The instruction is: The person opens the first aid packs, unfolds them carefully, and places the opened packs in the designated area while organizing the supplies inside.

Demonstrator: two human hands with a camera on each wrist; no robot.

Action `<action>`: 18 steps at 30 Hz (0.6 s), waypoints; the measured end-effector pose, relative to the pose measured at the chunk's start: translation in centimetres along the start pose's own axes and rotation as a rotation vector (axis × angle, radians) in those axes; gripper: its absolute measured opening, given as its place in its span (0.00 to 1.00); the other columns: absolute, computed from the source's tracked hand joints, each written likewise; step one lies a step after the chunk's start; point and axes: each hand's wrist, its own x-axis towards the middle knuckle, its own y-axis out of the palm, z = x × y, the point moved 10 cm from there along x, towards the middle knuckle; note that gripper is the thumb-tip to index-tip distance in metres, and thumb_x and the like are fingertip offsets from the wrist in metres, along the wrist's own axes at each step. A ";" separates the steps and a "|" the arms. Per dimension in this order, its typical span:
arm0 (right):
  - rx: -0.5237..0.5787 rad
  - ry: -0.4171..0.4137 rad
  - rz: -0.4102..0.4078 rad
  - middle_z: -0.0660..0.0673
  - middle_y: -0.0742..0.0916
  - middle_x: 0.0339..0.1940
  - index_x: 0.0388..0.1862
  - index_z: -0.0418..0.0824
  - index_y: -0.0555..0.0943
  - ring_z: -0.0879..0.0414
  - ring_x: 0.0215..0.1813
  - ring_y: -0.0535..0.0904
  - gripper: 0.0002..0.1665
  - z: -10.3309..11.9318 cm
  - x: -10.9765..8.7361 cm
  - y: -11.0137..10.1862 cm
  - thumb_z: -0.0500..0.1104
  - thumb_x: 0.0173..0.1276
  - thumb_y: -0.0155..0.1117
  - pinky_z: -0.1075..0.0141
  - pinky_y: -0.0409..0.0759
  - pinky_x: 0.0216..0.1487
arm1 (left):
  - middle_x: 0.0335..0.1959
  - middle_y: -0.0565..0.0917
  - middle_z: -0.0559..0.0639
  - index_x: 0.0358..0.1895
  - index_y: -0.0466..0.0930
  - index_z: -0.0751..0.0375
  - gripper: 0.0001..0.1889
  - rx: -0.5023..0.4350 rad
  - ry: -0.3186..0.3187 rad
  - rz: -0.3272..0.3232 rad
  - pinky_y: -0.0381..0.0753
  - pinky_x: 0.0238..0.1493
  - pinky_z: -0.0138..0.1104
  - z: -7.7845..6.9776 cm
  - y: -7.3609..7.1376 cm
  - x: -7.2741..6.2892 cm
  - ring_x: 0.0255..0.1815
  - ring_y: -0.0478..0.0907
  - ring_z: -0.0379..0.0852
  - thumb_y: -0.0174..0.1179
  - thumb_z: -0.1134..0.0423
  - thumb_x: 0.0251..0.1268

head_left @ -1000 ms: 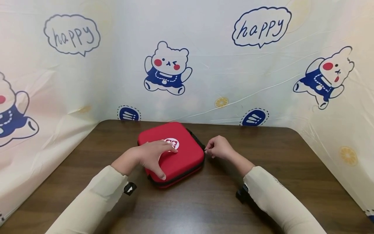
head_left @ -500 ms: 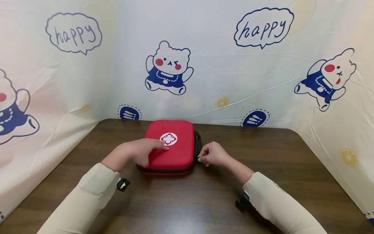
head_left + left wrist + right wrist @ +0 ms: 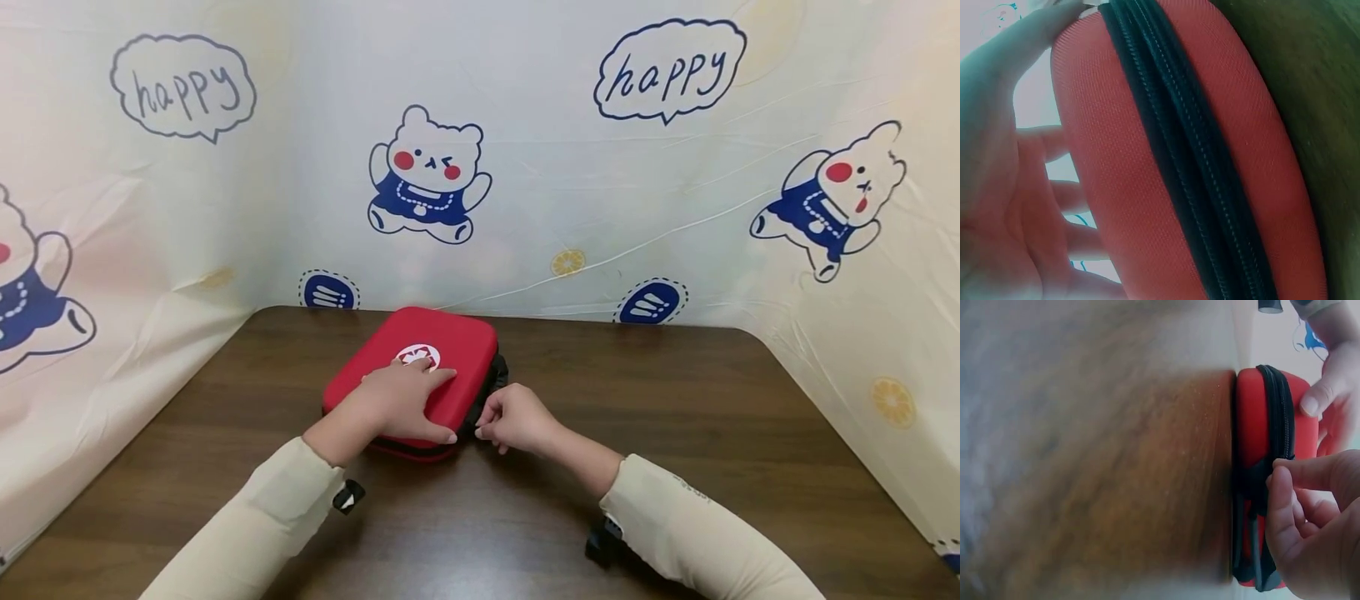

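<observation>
A red first-aid case (image 3: 461,342) with a white round emblem lies flat on the brown table. Spread across its lid is my left hand (image 3: 401,402), with the thumb near the front right corner. The left wrist view shows this hand (image 3: 997,206) beside the lid and the closed black zipper (image 3: 1179,137) running round the case wall. Thumb and forefinger of my right hand (image 3: 517,418) pinch the zipper pull at the case's right side; the pull itself is mostly hidden by the fingertips. A black carry handle (image 3: 1257,550) sits on that same side, close to the pinching fingers.
The wooden table (image 3: 675,417) extends around the case. Behind it and at both sides hangs a pale cloth (image 3: 525,208) printed with bears and the word "happy". Each wrist carries a small black device (image 3: 348,497).
The case has turned clockwise and shifted left, so its handle side now faces the front right. My right hand has moved left and nearer; my left hand has spread over the lid again.
</observation>
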 end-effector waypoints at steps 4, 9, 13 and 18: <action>-0.031 0.028 -0.026 0.48 0.80 0.14 0.20 0.38 0.83 0.56 0.15 0.77 0.10 -0.4 0.1 -0.2 0.32 0.59 0.70 0.61 0.83 0.22 | 0.67 0.70 0.58 0.70 0.69 0.46 0.47 0.002 -0.035 -0.006 0.74 0.48 0.68 0.1 0.2 -0.2 0.64 0.67 0.62 0.73 0.39 0.40; -0.139 0.015 -0.117 0.51 0.79 0.10 0.17 0.41 0.83 0.58 0.13 0.77 0.12 -0.5 0.4 -1.5 0.34 0.58 0.70 0.65 0.79 0.19 | 0.66 0.70 0.58 0.70 0.69 0.46 0.46 -0.003 -0.034 -0.010 0.74 0.48 0.68 0.0 0.2 -0.2 0.63 0.67 0.61 0.73 0.39 0.41; -0.200 0.022 -0.202 0.53 0.80 0.10 0.17 0.42 0.83 0.60 0.12 0.76 0.11 -0.8 0.9 -2.8 0.34 0.58 0.70 0.67 0.77 0.19 | 0.66 0.70 0.58 0.70 0.69 0.45 0.46 -0.006 -0.041 -0.008 0.74 0.49 0.67 0.2 0.4 -0.3 0.64 0.67 0.61 0.73 0.39 0.41; -0.155 0.053 -0.213 0.51 0.83 0.16 0.18 0.40 0.85 0.59 0.14 0.78 0.10 -1.3 1.5 -3.4 0.34 0.58 0.71 0.66 0.79 0.21 | 0.66 0.70 0.57 0.70 0.69 0.44 0.46 -0.003 -0.037 -0.012 0.76 0.49 0.65 0.3 0.4 -0.4 0.64 0.67 0.61 0.73 0.39 0.40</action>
